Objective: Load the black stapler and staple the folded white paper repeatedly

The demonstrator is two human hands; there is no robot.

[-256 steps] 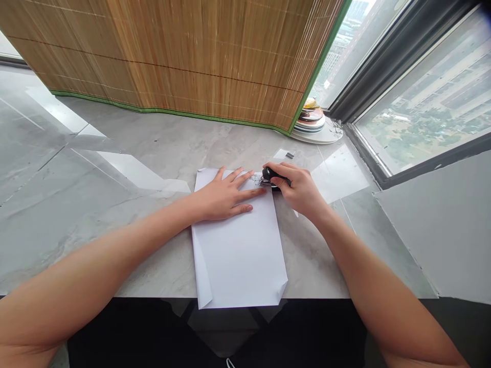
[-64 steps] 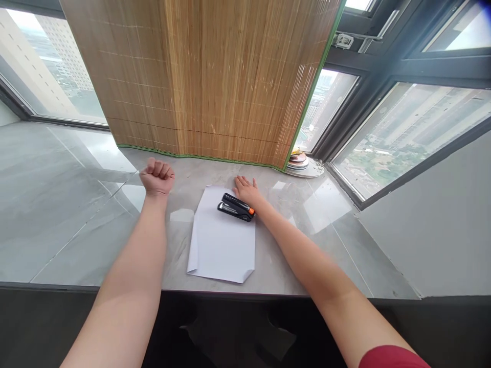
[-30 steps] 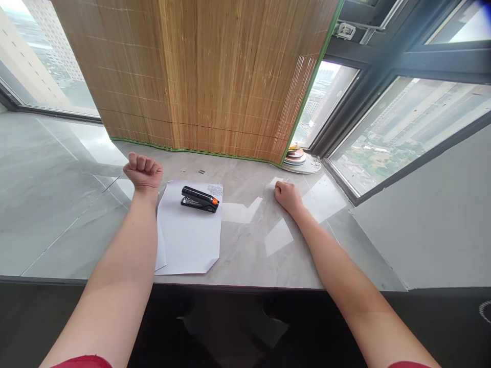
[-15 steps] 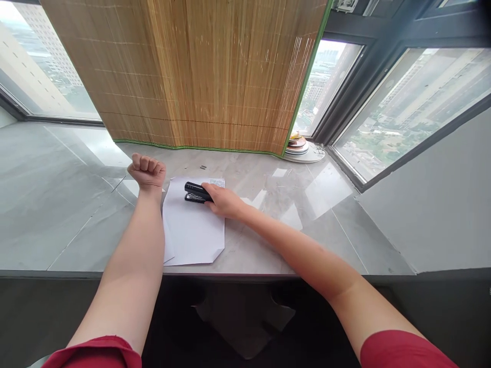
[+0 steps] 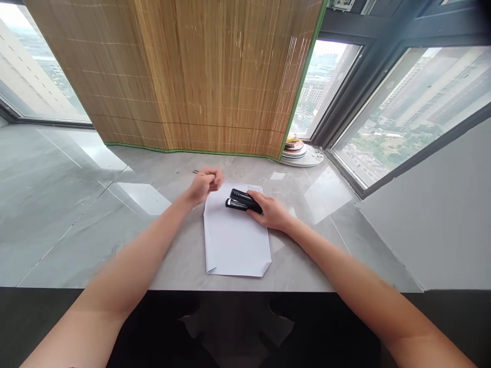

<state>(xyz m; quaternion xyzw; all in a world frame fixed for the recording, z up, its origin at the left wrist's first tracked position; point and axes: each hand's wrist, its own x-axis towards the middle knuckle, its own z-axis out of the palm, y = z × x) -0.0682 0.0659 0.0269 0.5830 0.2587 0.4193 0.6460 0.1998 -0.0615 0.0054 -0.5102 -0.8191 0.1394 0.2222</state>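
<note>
My right hand (image 5: 269,210) grips the rear of a black stapler (image 5: 238,200), its jaws apart and pointing left. Under the stapler lies a stack of white paper (image 5: 238,240), with printing near its top right corner and folded lower corners. My left hand (image 5: 206,185) is closed in a fist beside the top left of the paper, left of the stapler; I see nothing in it. Small staple-like strips (image 5: 195,171) lie on the counter just behind that fist, partly hidden by it.
A stack of plates (image 5: 294,149) stands at the back right by the window frame. A bamboo blind (image 5: 192,76) hangs down to the back of the grey tiled counter (image 5: 95,220). The counter's front edge runs close to the paper, and a white wall (image 5: 441,214) bounds the right.
My left fist has swung right, turned over and come close to the stapler. Paper, stapler and right hand appear farther right, and the view has shifted too.
</note>
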